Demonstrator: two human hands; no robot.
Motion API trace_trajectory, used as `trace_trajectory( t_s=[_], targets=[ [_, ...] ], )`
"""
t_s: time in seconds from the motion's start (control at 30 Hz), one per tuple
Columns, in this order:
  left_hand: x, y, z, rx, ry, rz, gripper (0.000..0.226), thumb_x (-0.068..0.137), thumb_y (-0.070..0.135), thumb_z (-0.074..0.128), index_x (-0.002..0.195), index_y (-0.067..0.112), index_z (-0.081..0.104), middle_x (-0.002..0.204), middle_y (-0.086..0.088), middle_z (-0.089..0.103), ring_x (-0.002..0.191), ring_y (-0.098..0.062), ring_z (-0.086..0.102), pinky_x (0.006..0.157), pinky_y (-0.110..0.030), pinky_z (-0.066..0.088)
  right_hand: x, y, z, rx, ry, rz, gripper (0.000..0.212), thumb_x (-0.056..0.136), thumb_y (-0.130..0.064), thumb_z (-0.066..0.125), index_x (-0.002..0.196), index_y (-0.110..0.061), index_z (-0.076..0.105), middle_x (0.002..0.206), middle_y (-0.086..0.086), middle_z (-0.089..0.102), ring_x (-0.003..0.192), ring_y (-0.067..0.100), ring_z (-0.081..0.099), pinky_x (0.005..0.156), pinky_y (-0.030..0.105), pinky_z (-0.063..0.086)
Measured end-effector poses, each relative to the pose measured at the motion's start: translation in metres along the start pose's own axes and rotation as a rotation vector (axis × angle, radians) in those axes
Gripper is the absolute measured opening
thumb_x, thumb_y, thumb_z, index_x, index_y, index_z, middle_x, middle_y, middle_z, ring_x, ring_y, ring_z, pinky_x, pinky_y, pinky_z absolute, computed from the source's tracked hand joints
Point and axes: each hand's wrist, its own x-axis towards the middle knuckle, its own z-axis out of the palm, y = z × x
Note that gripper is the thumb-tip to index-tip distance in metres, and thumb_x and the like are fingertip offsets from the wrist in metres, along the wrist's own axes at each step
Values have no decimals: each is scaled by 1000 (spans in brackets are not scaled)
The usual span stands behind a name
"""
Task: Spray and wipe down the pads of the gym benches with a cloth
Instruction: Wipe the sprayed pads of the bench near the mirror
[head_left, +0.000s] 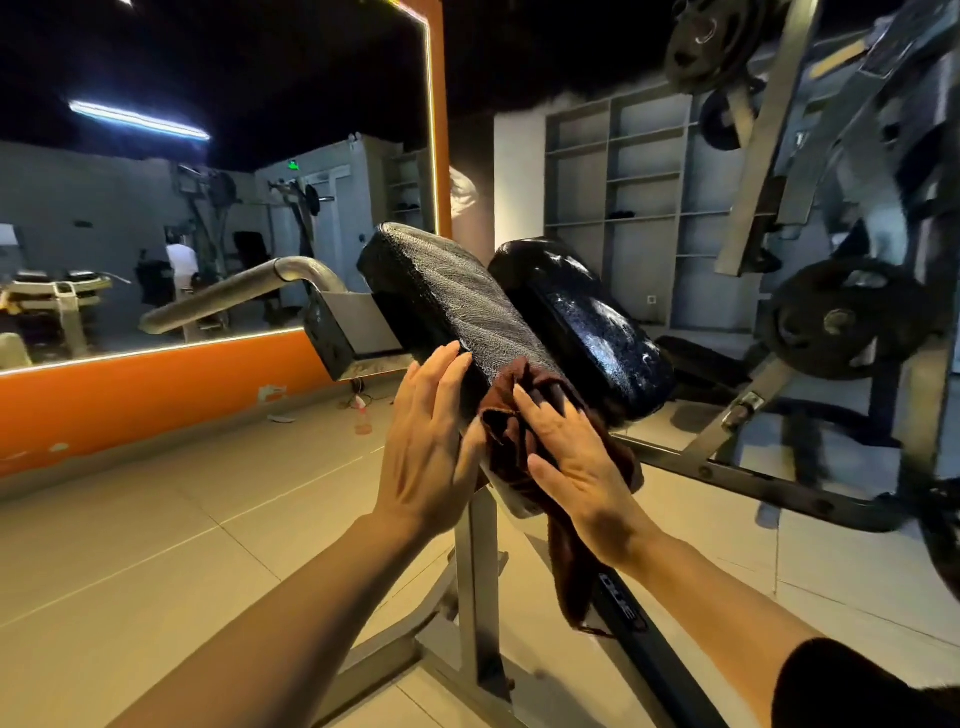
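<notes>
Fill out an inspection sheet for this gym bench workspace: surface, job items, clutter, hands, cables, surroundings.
Surface: the near pad is black, tilted, with a dull streaked sheen; the far pad is glossy with specks.
Job's things: a brown cloth lies bunched on the near pad's lower end, its tail hanging down beside the metal post. No spray bottle identifiable.
Clutter: small items on the floor by the orange wall, too small to identify.
Hands: left hand flat against the near pad's side; right hand presses the cloth, fingers straight.
Cables: a thin cord on the floor near the wall.
Surroundings: mirror, shelving, weight plate.
</notes>
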Motion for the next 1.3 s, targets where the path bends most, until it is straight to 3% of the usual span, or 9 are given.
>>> trace_trajectory(
  t_s=[0.17,0.33,0.5,0.63,0.77,0.9,0.97,1.1,1.3],
  targets=[
    [11,-13,18,-28,-7,-40,71,101,53,13,153,5,6,163,-10,-1,151,-20,0,121,-46,15,29,6,-4,-77,-48,-45,53,90,-60,31,141,-66,16,152,-34,8,148,-1,-5,120,35,-10],
    [15,-17,35,-85,53,-75,77,100,57,9,153,0,8,162,-10,-4,151,-21,-2,121,-43,12,62,12,-11,-40,-115,-44,47,95,-56,30,136,-71,16,146,-43,6,143,-12,-5,112,15,-12],
    [15,-17,33,-3,32,-71,83,98,63,16,152,1,5,162,-12,-2,151,-19,-3,122,-33,6,119,45,-11,-95,-17,16,41,92,-56,19,130,-69,15,160,-6,21,149,10,10,123,43,6],
    [13,-16,26,69,-25,-66,84,97,64,25,151,4,1,161,-11,-4,151,-17,-5,122,-29,5,124,59,-10,-110,4,138,36,98,-55,19,127,-77,15,162,-10,18,150,12,9,119,56,11],
    [7,-14,25,149,-47,-39,86,96,64,27,151,3,2,161,-13,-3,150,-18,-6,122,-29,6,82,56,-7,-116,50,201,46,101,-47,20,146,-55,18,161,-3,24,149,19,15,118,53,14],
    [9,-11,24,165,-54,-43,88,94,69,24,151,5,2,161,-10,-4,150,-16,-8,120,-32,8,55,35,1,97,98,99,45,98,-41,26,141,-47,40,152,-5,39,143,17,31,116,50,25],
    [8,-10,22,158,-61,-33,90,93,70,22,151,4,3,161,-10,-3,150,-17,-6,120,-33,9,58,21,2,167,79,62,41,98,-40,28,136,-49,39,150,-13,37,145,18,28,118,47,23],
    [13,-9,10,152,-129,-24,94,89,71,26,152,3,10,160,-11,2,150,-24,5,118,-39,18,113,12,-2,-42,-19,-8,50,93,-53,18,143,-48,19,157,-10,29,149,15,14,122,43,10],
    [45,-39,-47,347,-95,120,59,93,39,47,137,0,49,141,-17,51,130,-29,50,113,-41,30,142,10,3,-12,24,49,52,93,-52,16,145,-49,22,158,-8,27,149,16,14,121,49,11]
  ],
)
